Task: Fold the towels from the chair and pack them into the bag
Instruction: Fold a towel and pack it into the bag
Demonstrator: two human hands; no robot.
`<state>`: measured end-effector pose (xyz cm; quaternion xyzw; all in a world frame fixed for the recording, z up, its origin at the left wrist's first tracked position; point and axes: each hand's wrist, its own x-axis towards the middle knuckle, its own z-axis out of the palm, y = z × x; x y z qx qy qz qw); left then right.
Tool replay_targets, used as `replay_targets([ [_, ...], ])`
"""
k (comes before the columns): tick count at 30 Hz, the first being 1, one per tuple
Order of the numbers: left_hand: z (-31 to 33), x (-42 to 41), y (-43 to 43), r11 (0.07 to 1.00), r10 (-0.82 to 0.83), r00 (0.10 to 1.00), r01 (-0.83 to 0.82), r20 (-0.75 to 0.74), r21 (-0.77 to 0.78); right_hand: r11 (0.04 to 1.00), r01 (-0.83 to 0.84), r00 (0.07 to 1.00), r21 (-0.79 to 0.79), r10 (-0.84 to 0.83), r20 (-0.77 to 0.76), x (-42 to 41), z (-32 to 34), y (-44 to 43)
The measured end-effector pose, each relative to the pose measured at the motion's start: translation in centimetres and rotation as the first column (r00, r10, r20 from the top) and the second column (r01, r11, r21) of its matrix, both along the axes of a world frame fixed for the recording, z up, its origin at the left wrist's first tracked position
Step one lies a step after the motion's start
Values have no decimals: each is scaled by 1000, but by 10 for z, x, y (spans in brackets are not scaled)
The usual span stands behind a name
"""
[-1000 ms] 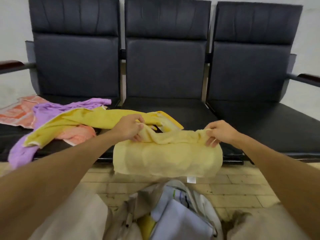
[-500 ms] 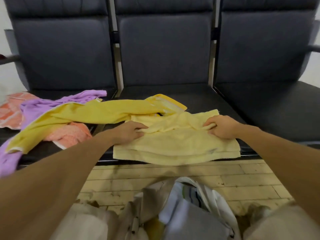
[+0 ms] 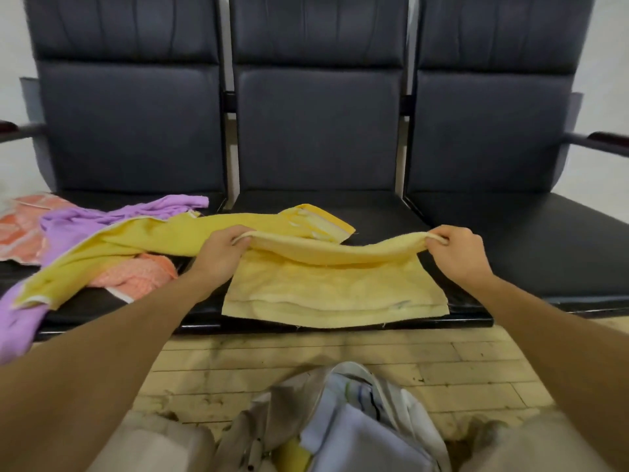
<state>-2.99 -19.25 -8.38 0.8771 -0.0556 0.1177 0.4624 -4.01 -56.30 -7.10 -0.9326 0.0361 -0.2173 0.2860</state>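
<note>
— What does the room look like, from the left?

— A pale wall [image 3: 13, 46] stands behind a row of three dark padded chairs [image 3: 316, 131] joined side by side. A dark armrest [image 3: 10, 127] juts out at the left end and a second armrest [image 3: 609, 139] at the right. In front lies a floor [image 3: 442, 362] of worn, pale wooden boards.

— And on the seats?

— At the far left lies an orange patterned towel [image 3: 18, 229], with a purple towel [image 3: 102, 216] touching it and drooping over the front edge. A bright yellow towel [image 3: 153, 240] stretches across the purple one onto the middle seat, over a peach towel [image 3: 136, 274].

— Where are the hands?

— The left hand [image 3: 221, 252] has its fingers curled round the left end of a raised fold of the pale yellow towel [image 3: 333, 287]. The right hand [image 3: 459, 253] clutches the right end of that fold, which sags between them. The towel's lower layers lie flat on the front of the middle seat, reaching its front rim.

— And the bag?

— The bag [image 3: 357, 430] sits open on the floor between the person's knees, with folded pale cloth inside.

— Any writing?

— A small mark or tag shows near the towel's near right edge, too small to read.
</note>
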Motion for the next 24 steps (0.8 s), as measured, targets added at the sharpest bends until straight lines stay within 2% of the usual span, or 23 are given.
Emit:
replay_targets([
  [3, 12, -17, 13, 997, -61, 998, 60, -16, -40, 996, -26, 1000, 88, 26, 5, -18, 9, -12],
  [5, 20, -29, 18, 988, -109, 992, 100, -65, -121, 989, -54, 999, 140, 54, 6, -28, 13, -17],
  [7, 24, -41, 20, 971, -160, 974, 125, -163, -205, 982, -69, 997, 178, 75, -27, -39, 13, -19],
  [9, 25, -50, 19, 967, -210, 933, 155, -293, -200, 982, -65, 990, 177, 85, -108, -47, 11, -19],
  [12, 23, -55, 17, 974, -220, 882, 225, -417, -39, 993, -77, 960, 89, 98, -264, -50, 6, -18],
  [15, 19, -49, 15, 979, -168, 868, 203, -467, 24, 998, -63, 946, -12, 56, -319, -45, 5, -13],
  [18, 10, -36, 8, 969, -16, 932, 104, -363, 225, 988, -32, 932, -149, -24, -361, -35, 1, -6],
  [21, -3, -17, 5, 898, 163, 961, -51, -222, 437, 959, 47, 903, -281, -161, -399, -25, -6, 1],
  [24, -10, -9, -5, 763, 340, 912, -126, -229, 634, 950, 137, 863, -279, -253, -438, -16, -12, 7],
])
